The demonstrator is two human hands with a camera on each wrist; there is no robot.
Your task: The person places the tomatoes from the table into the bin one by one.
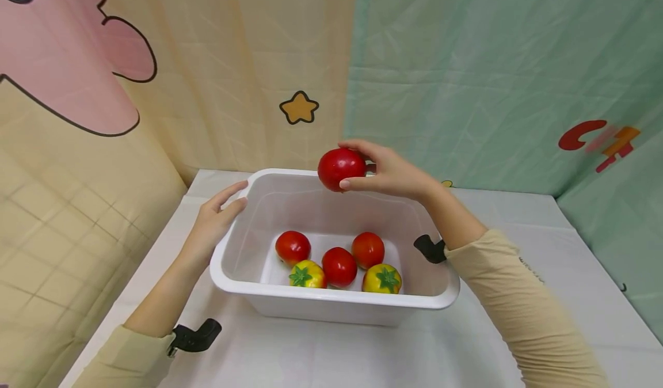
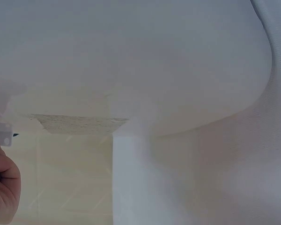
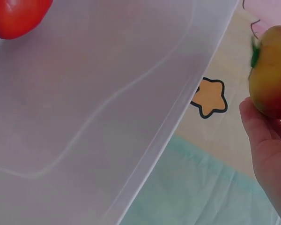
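Note:
A red toy tomato (image 1: 339, 169) is held between the thumb and fingers of my right hand (image 1: 385, 172), above the far rim of a white plastic bin (image 1: 331, 297). In the right wrist view the held tomato (image 3: 274, 72) shows a yellow-orange side with a green leafy top. My left hand (image 1: 214, 218) grips the bin's left rim, thumb over the edge; its lower fingers are hidden in the head view. Inside the bin lie several more toy tomatoes, among them a red one (image 1: 293, 247) and a yellow one with a green top (image 1: 382, 278).
The bin stands on a white-covered table (image 1: 331, 353). Behind it hangs a beige and green cloth (image 1: 445, 77) with cartoon prints, and more cloth closes both sides. A black wrist mount (image 1: 197, 336) juts out from the left forearm, another (image 1: 430, 248) from the right.

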